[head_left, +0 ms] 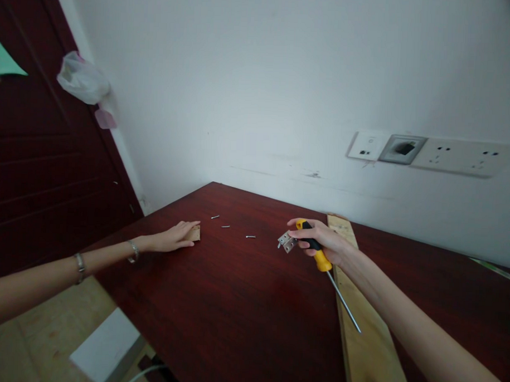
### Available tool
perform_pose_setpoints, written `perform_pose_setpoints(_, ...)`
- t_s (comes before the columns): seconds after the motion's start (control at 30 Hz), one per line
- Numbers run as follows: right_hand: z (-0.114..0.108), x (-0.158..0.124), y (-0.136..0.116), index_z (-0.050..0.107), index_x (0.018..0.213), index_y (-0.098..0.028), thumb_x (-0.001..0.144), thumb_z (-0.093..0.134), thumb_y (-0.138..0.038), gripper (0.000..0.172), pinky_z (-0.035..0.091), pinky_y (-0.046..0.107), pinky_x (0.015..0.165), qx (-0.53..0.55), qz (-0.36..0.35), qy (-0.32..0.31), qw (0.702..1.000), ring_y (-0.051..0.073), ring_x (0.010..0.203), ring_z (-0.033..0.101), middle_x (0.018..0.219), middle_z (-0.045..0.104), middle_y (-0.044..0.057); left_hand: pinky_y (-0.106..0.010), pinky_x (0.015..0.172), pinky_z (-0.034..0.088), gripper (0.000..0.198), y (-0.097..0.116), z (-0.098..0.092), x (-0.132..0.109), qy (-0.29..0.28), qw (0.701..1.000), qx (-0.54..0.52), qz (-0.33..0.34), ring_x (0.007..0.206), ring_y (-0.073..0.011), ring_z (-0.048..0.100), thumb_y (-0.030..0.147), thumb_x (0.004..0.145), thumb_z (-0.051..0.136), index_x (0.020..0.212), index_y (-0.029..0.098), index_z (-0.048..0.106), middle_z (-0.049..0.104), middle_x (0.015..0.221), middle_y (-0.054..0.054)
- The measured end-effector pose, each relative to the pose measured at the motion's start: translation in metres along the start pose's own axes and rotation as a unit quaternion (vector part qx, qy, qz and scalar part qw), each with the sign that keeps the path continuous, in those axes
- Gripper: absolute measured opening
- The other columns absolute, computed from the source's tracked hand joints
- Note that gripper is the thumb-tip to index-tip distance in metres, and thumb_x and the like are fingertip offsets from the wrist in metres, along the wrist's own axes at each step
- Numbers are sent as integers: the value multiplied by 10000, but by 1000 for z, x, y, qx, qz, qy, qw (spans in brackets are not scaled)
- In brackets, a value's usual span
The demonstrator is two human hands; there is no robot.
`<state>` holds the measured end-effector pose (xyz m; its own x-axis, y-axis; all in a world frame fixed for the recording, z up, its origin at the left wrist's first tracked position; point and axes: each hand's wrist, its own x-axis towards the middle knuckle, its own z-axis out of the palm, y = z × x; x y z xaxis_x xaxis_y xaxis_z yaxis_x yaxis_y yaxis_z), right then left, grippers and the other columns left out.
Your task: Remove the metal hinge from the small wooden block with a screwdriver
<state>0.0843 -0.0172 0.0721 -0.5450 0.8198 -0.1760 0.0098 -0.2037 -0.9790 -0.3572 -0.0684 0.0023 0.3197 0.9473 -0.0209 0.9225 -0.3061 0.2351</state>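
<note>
At the left of the table, my left hand (175,237) has its thumb and fingers around a small light-brown wooden block (196,233), which lies against the tabletop. My right hand (320,238) is closed around a yellow-and-black screwdriver (321,261), its long shaft slanting down toward me. Pinched in the fingertips of that same hand is a metal hinge (287,242), partly unfolded, with screw holes showing. Between the two hands, three loose screws lie apart on the table: a far screw (215,216), a middle screw (225,227) and a near screw (250,236).
A long wooden board (365,328) lies on the dark red table (250,313), beneath my right forearm. Behind stands a white wall with sockets (452,156). A white box (105,344) is below the table's left edge. Plastic bags (83,79) hang by the door (43,150).
</note>
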Motion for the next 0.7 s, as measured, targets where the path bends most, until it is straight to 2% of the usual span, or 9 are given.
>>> perform_pose_setpoints(0.1, 2, 2, 1, 563, 983, -169, 611, 812, -215, 449, 235, 158, 351, -9, 1, -1, 1000, 28, 458, 380, 655, 519, -34, -437, 1100, 277, 757, 1, 2, -2, -6, 1000, 6, -13, 1346, -332, 353, 564, 897, 407, 1464, 87, 253, 370, 1455, -213)
perform_pose_setpoints(0.2, 5, 2, -1, 560, 990, -174, 610, 816, -219, 460, 226, 152, 351, -11, 7, -2, 1000, 29, 458, 378, 657, 524, -32, -425, 1085, 305, 791, -3, -4, -1, -40, 999, 9, -10, 1335, -337, 378, 566, 884, 436, 1469, 68, 246, 370, 1456, -228)
perform_pose_setpoints(0.3, 9, -1, -6, 561, 977, -176, 598, 821, -214, 461, 216, 150, 349, -7, 12, 0, 1000, 26, 459, 372, 683, 555, -14, -414, 1050, 361, 785, -2, -20, 5, -68, 998, 14, -6, 1287, -347, 443, 576, 814, 547, 1411, 94, 385, 459, 1397, -215)
perform_pose_setpoints(0.37, 12, -2, -8, 564, 974, -175, 594, 822, -210, 461, 213, 150, 348, -7, 11, 0, 1000, 24, 460, 368, 696, 570, -4, -415, 1053, 367, 665, 10, -33, 12, -52, 998, 5, 18, 1271, -336, 462, 540, 788, 597, 1299, 122, 524, 513, 1354, -189)
perform_pose_setpoints(0.47, 19, -1, -9, 566, 985, -173, 595, 820, -198, 466, 214, 152, 347, 0, 7, -1, 1000, 28, 462, 374, 678, 567, -8, -409, 1030, 399, 407, 51, -46, 23, 1, 995, -73, 73, 1167, -259, 557, 424, 850, 569, 1168, 174, 613, 598, 1264, -122)
perform_pose_setpoints(0.53, 25, -1, -8, 561, 995, -176, 594, 819, -192, 478, 217, 152, 347, 10, 4, -3, 1000, 29, 460, 379, 662, 558, -18, -398, 975, 454, 362, 90, -43, 29, 23, 978, -188, 86, 1078, -220, 614, 374, 842, 594, 1145, 176, 610, 642, 1188, -106)
perform_pose_setpoints(0.63, 34, -3, -7, 552, 997, -176, 590, 817, -191, 486, 219, 148, 349, 19, 0, 1, 1000, 28, 455, 384, 633, 538, -37, -400, 920, 496, 397, 148, -26, 36, 13, 919, -374, 126, 1043, -208, 635, 301, 799, 655, 1157, 151, 573, 653, 1149, -130)
perform_pose_setpoints(0.7, 38, -5, -7, 556, 991, -173, 591, 814, -193, 476, 221, 146, 347, 16, -2, 7, 1000, 30, 452, 384, 603, 512, -51, -398, 899, 508, 451, 177, -12, 39, 10, 877, -459, 138, 1013, -202, 646, 248, 756, 704, 1167, 144, 550, 672, 1086, -127)
